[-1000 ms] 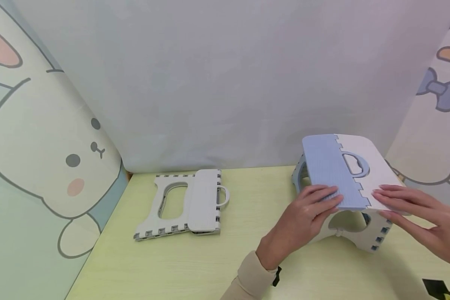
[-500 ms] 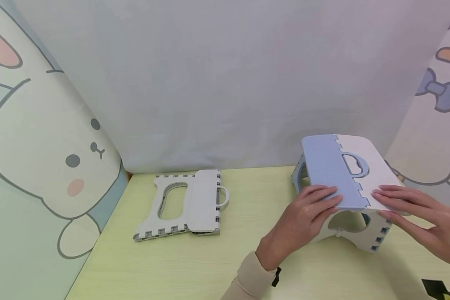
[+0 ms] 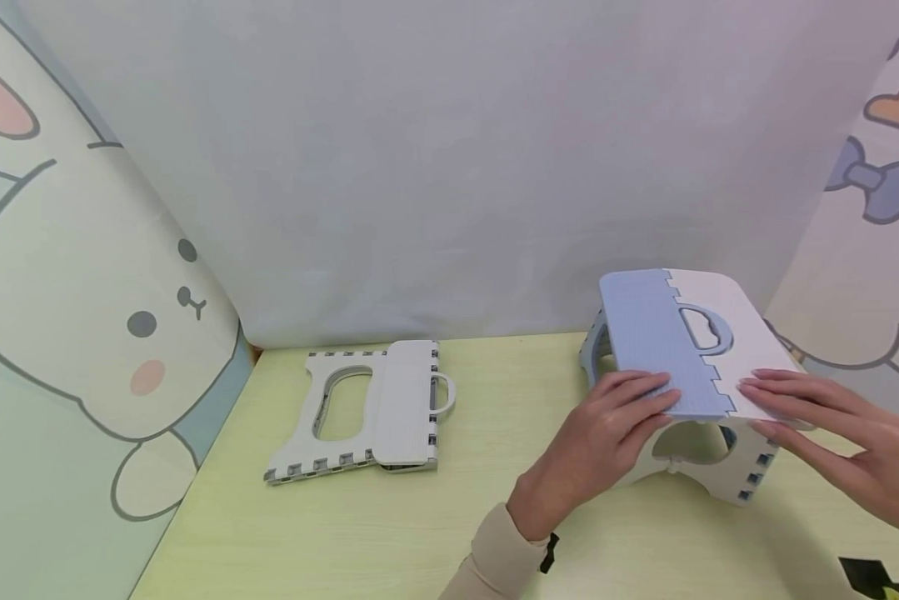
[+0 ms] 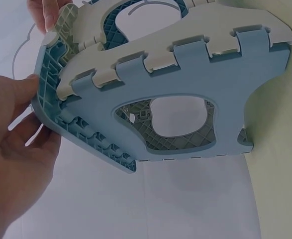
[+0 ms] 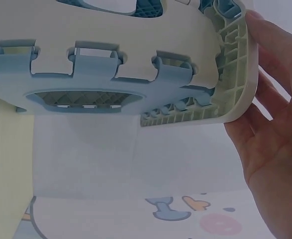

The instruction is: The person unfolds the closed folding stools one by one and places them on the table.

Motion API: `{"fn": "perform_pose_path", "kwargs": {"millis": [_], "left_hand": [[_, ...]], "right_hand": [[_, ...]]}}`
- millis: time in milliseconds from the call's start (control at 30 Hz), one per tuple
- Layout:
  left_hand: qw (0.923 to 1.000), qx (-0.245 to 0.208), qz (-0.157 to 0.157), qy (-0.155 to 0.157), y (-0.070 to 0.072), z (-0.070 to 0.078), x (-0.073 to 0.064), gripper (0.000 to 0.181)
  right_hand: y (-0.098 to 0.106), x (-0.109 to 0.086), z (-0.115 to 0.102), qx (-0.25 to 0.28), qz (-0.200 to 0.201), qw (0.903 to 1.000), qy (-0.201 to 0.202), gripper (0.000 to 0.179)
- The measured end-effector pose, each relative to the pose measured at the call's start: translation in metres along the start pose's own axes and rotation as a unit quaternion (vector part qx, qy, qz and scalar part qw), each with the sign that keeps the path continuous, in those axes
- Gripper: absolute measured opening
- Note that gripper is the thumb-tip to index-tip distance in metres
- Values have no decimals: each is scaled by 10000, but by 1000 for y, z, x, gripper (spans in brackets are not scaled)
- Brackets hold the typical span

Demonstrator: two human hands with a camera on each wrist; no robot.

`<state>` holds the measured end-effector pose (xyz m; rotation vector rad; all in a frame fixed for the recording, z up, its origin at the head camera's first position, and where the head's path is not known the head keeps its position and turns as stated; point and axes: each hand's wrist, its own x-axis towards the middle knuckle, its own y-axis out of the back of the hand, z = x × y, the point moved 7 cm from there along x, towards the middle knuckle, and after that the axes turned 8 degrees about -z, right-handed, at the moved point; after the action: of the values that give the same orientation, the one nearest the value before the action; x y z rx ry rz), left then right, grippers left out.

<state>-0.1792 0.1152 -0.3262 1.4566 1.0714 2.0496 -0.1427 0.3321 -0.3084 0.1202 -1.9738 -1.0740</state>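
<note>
An unfolded folding step stool point(image 3: 640, 329), its top half blue and half white, stands on the right of the table in the head view. My left hand point(image 3: 591, 433) rests its fingers on the blue half near the front edge. On the white half lie the fairly straight fingers of my right hand point(image 3: 846, 421), thumb at the front rim. From the left wrist, the blue side panel point(image 4: 230, 94) and ribbed underside show, with the thumb against the rim. The right wrist view has the white ribbed corner point(image 5: 230, 79) beside that palm.
A white folding stool point(image 3: 407, 400) lies folded flat on the left of the pale yellow table point(image 3: 329, 542), its handle loop pointing right. A plain pale wall hanging point(image 3: 434, 167) closes the back. Cartoon-printed panels flank both sides. A small black item point(image 3: 865, 575) sits at bottom right.
Both hands stay in place on the stool top. The head view has shifted very slightly, so everything appears a little further left.
</note>
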Motion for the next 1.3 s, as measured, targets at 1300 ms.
{"fn": "perform_pose_path", "kwargs": {"millis": [1300], "left_hand": [[9954,-72,869,402,24,2,-7,18]], "right_hand": [[3,7,-15,-197,212,9989,-357,68]]}}
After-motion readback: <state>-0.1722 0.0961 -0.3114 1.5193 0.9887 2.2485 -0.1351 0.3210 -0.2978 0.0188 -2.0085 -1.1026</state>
